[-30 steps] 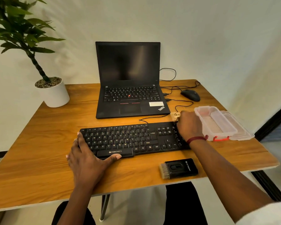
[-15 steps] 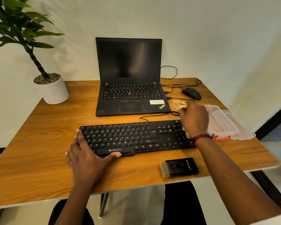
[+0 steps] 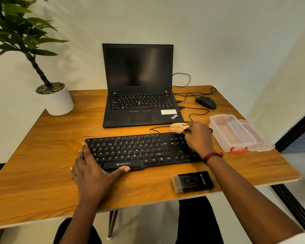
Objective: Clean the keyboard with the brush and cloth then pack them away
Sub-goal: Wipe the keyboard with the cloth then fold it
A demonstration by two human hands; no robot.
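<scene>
A black Zebronics keyboard [image 3: 134, 150] lies across the middle of the wooden table [image 3: 42, 166]. My left hand [image 3: 93, 175] rests flat at its near left corner, thumb against the front edge, holding nothing. My right hand [image 3: 199, 138] is over the keyboard's far right end, fingers closed on a crumpled beige cloth [image 3: 178, 127] that sticks out toward the laptop. A black brush [image 3: 192, 182] with tan bristles pointing left lies near the table's front edge, right of centre.
A clear plastic box [image 3: 231, 132] with a red clip and its lid beside it sits at the right edge. An open black laptop [image 3: 139, 95], a mouse [image 3: 205, 102] with cables, and a potted plant [image 3: 55, 101] stand behind.
My right hand with the cloth has lifted off the keyboard's right end, moved toward the laptop, then come back slightly left over the keys. My left hand stays put.
</scene>
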